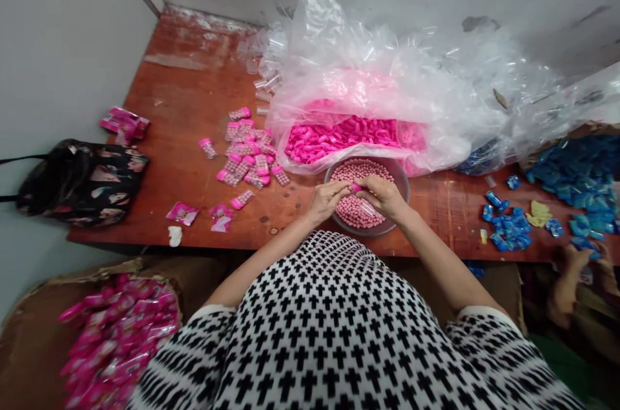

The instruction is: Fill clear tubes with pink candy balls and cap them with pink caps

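Over a grey bowl (407,198) of small pink balls (358,219), my left hand (329,199) and my right hand (382,195) meet with closed fingertips. A bright pink plastic cap (357,188) is pinched between them; fingers cover much of it. A clear plastic tube (368,208) shows just below my right hand, over the balls. Behind the bowl, an open plastic bag (334,158) holds a heap of loose pink caps (349,133). Left of it lies a cluster of clear tubes with pink caps, filled with pink balls (245,150).
Clear empty tubes (264,84) lie beside the bag at the back. Pink printed packets (183,213) and a dark flowered bag (87,181) are at left. A box (119,332) of pink packets stands below. Another person's hands (576,261) handle blue items at far right.
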Demonstrator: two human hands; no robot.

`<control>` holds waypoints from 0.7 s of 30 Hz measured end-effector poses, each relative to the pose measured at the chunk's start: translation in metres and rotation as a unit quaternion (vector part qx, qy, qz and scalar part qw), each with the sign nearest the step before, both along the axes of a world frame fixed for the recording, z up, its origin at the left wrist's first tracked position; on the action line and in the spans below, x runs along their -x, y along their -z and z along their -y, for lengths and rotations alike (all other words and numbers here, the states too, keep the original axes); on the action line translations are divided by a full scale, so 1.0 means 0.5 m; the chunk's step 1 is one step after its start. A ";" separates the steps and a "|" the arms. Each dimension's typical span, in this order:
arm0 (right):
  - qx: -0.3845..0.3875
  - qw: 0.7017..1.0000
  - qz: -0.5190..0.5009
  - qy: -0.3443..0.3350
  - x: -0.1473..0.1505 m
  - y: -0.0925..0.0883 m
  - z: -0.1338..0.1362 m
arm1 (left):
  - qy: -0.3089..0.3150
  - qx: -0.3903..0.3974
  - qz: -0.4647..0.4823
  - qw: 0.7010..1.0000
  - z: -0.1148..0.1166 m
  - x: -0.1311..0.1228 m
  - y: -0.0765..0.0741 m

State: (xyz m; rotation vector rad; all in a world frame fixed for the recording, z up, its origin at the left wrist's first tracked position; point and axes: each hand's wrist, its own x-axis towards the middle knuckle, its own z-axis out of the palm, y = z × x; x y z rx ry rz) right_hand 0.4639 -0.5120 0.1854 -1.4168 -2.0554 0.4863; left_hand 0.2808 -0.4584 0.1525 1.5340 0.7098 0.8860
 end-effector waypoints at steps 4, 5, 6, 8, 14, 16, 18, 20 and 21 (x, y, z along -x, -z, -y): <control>0.000 0.999 0.044 0.006 0.008 -0.003 0.025 | 0.032 -0.043 -0.023 0.998 0.004 -0.002 0.001; -0.001 0.999 0.051 0.008 0.010 -0.006 0.030 | 0.040 -0.056 -0.030 0.997 0.005 -0.002 0.001; -0.003 0.998 0.055 0.007 0.011 -0.009 0.035 | 0.048 -0.069 -0.036 0.996 0.006 -0.001 -0.001; 0.000 0.999 0.054 -0.003 0.009 -0.019 0.041 | 0.065 -0.090 -0.046 0.993 0.007 0.002 -0.009; 0.011 0.998 0.054 -0.017 0.005 -0.057 0.043 | 0.072 -0.098 -0.055 0.991 0.005 0.006 -0.047; 0.001 0.996 0.090 -0.003 0.013 -0.060 0.041 | 0.065 -0.106 -0.060 0.990 0.003 0.006 -0.053; -0.004 0.992 0.122 0.008 0.020 -0.056 0.040 | 0.063 -0.119 -0.070 0.988 0.001 0.006 -0.053; -0.002 0.991 0.130 0.005 0.023 -0.047 0.038 | 0.064 -0.125 -0.081 0.987 0.002 0.007 -0.051; 0.002 0.993 0.121 -0.002 0.022 -0.043 0.036 | 0.066 -0.123 -0.086 0.986 0.003 0.007 -0.048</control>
